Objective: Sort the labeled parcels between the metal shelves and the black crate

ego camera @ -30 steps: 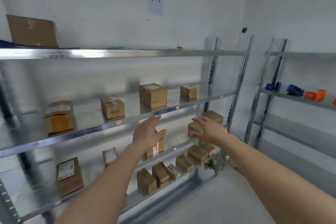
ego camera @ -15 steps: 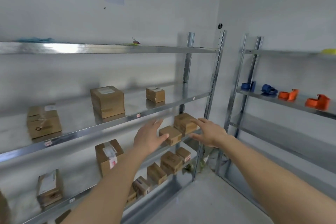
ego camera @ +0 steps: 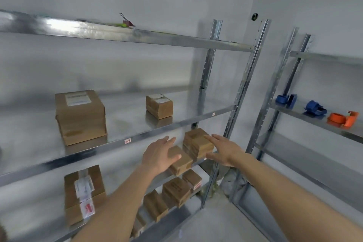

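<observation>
Two small brown parcels sit at the right end of the third shelf down: a flat parcel at the front edge and a taller parcel just behind it, near the right upright. The left hand reaches over the flat parcel with fingers spread and straight, gripping nothing; whether it touches the box I cannot tell. The right hand hovers beside the taller parcel, fingers likewise extended and empty. Other labeled parcels rest along the metal shelves: a large box, a small box, a taped box and a row on the bottom shelf. The black crate is out of view, so sorting looks largely unfinished, no parcel in hand yet
</observation>
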